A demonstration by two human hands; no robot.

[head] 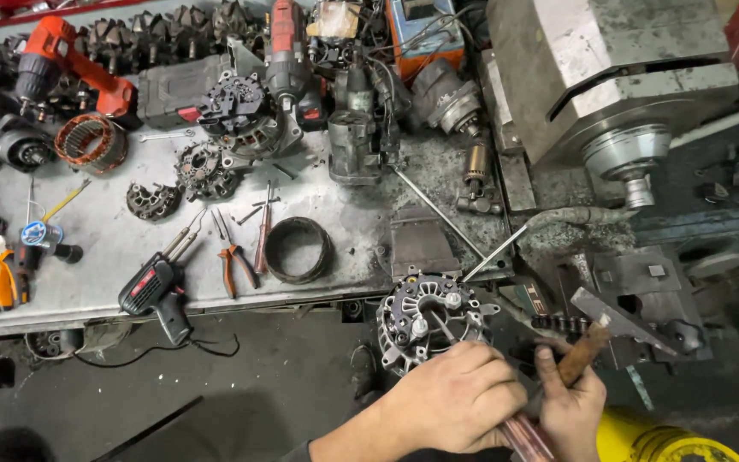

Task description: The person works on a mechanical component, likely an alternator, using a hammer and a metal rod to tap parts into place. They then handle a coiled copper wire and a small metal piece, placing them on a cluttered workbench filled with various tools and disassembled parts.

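Off the bench edge (215, 301), left hand (455, 398) and right hand (570, 402) crowd the alternator (425, 316).

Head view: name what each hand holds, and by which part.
Left hand grips a copper-coloured rod along its shaft; right hand grips a hammer by its wooden handle.

Dull cast-metal alternator (425, 321), grimy steel bench (113, 248)

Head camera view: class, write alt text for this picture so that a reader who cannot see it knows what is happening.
Two bare hands work on an alternator at the edge of a cluttered metal workbench: the left hand steadies it, the right hand holds a wooden-handled hammer. Pliers, a soldering gun and alternator parts lie on the bench.
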